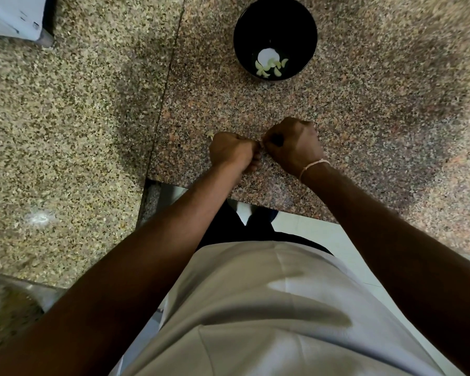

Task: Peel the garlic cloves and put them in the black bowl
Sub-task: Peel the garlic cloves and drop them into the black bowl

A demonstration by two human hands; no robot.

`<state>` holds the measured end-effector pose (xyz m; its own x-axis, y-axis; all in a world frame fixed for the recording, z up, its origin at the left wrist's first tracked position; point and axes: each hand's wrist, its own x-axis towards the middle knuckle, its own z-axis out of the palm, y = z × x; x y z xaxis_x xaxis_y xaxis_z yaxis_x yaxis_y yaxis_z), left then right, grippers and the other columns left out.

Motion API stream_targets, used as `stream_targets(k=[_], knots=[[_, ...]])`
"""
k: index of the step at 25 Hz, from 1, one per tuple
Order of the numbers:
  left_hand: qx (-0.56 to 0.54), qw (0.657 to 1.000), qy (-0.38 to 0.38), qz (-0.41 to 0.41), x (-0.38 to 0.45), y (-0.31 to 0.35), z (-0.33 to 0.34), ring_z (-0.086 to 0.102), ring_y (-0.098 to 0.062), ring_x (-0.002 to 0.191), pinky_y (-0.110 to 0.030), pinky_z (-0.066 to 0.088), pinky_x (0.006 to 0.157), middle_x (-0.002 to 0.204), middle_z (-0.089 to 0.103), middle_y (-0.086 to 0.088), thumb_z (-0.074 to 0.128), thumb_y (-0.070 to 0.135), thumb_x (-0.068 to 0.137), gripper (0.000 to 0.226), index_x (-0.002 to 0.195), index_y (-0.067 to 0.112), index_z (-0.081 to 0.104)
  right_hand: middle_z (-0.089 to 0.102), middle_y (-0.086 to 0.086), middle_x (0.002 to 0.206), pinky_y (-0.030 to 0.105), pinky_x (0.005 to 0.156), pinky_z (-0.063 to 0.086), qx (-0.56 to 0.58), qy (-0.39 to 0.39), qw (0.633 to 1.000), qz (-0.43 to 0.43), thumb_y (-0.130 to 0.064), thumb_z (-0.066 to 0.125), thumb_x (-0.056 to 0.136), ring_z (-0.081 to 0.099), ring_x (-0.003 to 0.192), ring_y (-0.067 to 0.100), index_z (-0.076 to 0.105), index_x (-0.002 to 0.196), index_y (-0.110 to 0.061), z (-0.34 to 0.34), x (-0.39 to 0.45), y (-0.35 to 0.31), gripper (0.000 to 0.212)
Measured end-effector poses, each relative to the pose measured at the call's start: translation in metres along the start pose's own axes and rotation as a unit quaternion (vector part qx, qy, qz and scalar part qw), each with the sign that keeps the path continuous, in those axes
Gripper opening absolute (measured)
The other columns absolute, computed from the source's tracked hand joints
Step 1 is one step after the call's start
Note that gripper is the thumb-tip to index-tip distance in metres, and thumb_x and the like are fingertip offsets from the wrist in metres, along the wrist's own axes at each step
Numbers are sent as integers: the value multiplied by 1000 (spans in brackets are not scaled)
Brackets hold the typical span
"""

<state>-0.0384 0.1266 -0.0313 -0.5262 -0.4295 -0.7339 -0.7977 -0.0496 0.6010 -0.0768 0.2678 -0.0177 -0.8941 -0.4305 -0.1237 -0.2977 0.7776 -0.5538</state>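
Head view: the black bowl [275, 36] stands on the speckled granite counter [364, 109], with several peeled garlic cloves [269, 67] lying inside at its near side. Well nearer than the bowl, by the counter's front edge, the left hand [229, 151] and right hand [292, 143] meet, both curled, pinching something small between them; whether it is a clove cannot be told. A pale thread bracelet [314, 165] circles the right wrist.

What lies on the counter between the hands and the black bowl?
Head view: only bare granite counter lies between the left hand, right hand and black bowl.
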Motion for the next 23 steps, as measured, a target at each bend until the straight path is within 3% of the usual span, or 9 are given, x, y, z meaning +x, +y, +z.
stream_targets(k=[5,9,11,14,19,23], knots=[[6,1000,7,9,-7,6,1,69,-27,46,-44,63,53,57,71,-12,81,6,82,12,74,0,73,67,8,92,27,62,40,-35,-2,999,-14,-19,63,93,63,76,25,77,91,-12,5,-3,-5,16],[23,999,19,14,-8,4,3,74,-29,54,-52,64,56,60,73,-11,83,13,79,13,74,7,71,64,11,93,34,57,51,-41,5,999,-32,-20,62,95,63,71,29,74,94,-9,10,-8,-4,16],[37,999,19,25,-6,-1,3,75,-30,56,-55,64,57,62,74,-9,81,15,77,10,74,10,73,62,13,94,33,56,47,-33,7,999,-34,-19,59,98,61,70,30,70,100,-9,12,-11,-1,15],[38,998,2,52,-8,-4,0,76,-32,62,-56,63,57,68,76,-8,76,13,81,2,78,13,75,61,13,95,34,59,45,-5,24,1000,-17,-18,55,102,59,73,30,66,107,-10,11,-16,2,15],[-14,991,-107,75,-22,-5,-5,74,-28,64,-41,64,60,80,77,-19,69,11,100,13,95,0,74,63,8,98,36,66,51,53,41,997,-35,-14,60,96,61,80,26,71,104,-14,5,-28,10,14],[-14,989,-106,100,-26,-8,-3,74,-34,71,-50,66,66,87,75,-24,67,11,101,13,96,1,71,69,8,98,38,72,55,89,55,994,-40,-11,64,91,67,84,24,76,104,-14,5,-31,14,17]])
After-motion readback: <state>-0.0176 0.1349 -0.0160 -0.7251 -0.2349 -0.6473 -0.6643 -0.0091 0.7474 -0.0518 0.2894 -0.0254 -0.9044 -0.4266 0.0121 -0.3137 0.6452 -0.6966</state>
